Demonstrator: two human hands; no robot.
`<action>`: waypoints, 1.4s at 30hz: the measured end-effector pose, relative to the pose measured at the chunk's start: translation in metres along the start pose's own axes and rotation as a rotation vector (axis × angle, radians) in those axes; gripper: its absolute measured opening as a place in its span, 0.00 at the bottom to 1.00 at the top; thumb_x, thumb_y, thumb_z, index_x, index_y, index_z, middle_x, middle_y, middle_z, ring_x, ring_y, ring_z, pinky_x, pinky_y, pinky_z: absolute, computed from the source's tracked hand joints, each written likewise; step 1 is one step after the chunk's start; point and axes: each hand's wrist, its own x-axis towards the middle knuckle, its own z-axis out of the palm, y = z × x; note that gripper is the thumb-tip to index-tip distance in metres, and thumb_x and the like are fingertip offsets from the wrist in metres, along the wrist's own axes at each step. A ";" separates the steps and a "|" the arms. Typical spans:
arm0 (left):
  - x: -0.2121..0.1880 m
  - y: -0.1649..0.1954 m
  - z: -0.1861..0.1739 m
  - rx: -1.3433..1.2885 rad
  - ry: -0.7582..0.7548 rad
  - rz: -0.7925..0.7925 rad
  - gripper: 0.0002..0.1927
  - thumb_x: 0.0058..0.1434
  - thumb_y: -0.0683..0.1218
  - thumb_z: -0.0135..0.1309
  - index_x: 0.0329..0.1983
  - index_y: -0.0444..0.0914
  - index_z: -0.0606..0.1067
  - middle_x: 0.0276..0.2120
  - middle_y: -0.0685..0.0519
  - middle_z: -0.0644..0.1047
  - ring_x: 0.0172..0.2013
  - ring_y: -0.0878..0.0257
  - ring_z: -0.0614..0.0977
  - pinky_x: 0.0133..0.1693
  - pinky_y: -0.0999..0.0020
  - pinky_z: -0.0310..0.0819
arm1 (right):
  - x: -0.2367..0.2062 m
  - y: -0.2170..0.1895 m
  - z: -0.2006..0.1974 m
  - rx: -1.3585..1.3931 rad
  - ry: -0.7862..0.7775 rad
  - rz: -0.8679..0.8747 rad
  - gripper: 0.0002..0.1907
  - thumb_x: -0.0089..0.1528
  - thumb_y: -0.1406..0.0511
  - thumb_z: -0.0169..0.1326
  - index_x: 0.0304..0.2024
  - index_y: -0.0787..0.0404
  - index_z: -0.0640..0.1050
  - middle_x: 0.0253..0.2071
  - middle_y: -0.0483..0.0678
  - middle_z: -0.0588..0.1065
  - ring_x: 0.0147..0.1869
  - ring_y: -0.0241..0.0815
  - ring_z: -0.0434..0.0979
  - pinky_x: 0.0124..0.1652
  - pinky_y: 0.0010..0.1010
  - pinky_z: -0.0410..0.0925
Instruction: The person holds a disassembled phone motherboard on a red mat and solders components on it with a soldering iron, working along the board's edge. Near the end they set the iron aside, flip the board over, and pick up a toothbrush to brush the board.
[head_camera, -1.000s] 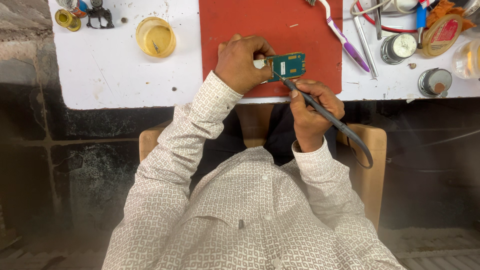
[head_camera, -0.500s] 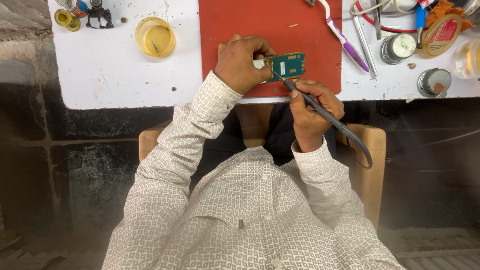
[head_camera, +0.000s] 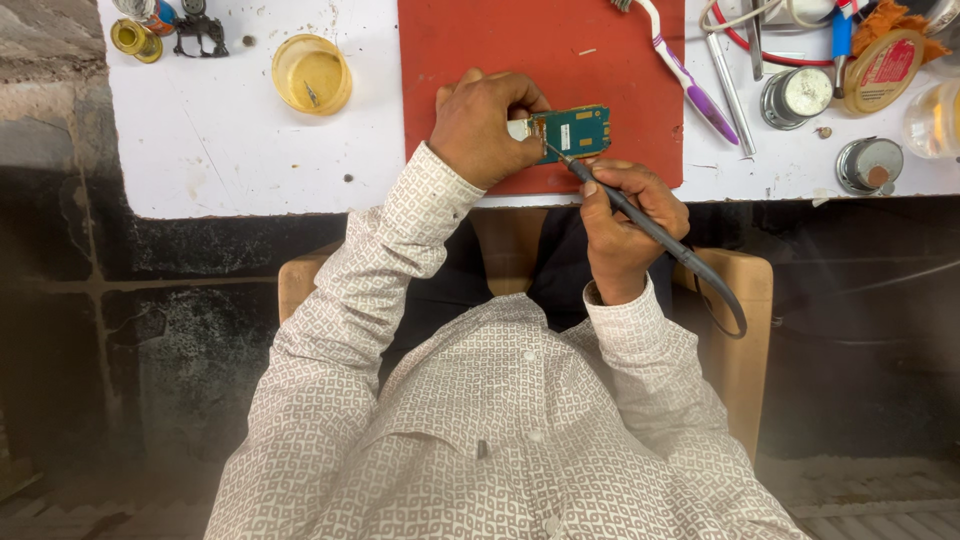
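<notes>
We pinch the light, stiff, fragile circuit board (head_camera: 572, 132) by its nine-o'clock edge, left hand (head_camera: 482, 128) fingers closed, right hand (head_camera: 622, 215) gripping the soldering iron (head_camera: 650, 235).

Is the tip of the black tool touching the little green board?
Touching. The head view shows the black tool in the right hand, its thin tip ending on the left edge of the green board, which the left hand holds.

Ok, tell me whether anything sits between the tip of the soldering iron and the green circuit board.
Nothing visible does. The right hand holds the soldering iron, and its tip already meets the left edge of the green circuit board. The left hand grips the board from the left, its fingers close beside the tip but not across it, over the red mat.
</notes>
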 end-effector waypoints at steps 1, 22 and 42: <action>-0.001 0.000 0.000 -0.002 0.001 -0.001 0.10 0.47 0.50 0.68 0.32 0.47 0.81 0.26 0.64 0.77 0.35 0.64 0.73 0.45 0.61 0.61 | 0.000 0.000 0.000 0.017 -0.003 -0.004 0.05 0.61 0.78 0.58 0.40 0.70 0.78 0.40 0.57 0.81 0.37 0.37 0.81 0.38 0.22 0.73; -0.001 0.000 0.001 -0.007 0.007 0.008 0.12 0.46 0.50 0.69 0.33 0.46 0.80 0.27 0.64 0.77 0.35 0.64 0.74 0.46 0.60 0.61 | -0.001 0.000 0.000 -0.002 -0.004 -0.002 0.06 0.60 0.79 0.57 0.39 0.71 0.78 0.40 0.57 0.81 0.37 0.37 0.81 0.39 0.23 0.74; 0.000 0.000 0.001 0.019 -0.006 -0.010 0.11 0.46 0.50 0.68 0.32 0.46 0.80 0.26 0.64 0.77 0.35 0.64 0.74 0.44 0.60 0.61 | -0.001 -0.001 0.000 0.028 -0.005 0.010 0.05 0.61 0.78 0.59 0.39 0.71 0.78 0.40 0.57 0.81 0.37 0.37 0.80 0.37 0.22 0.72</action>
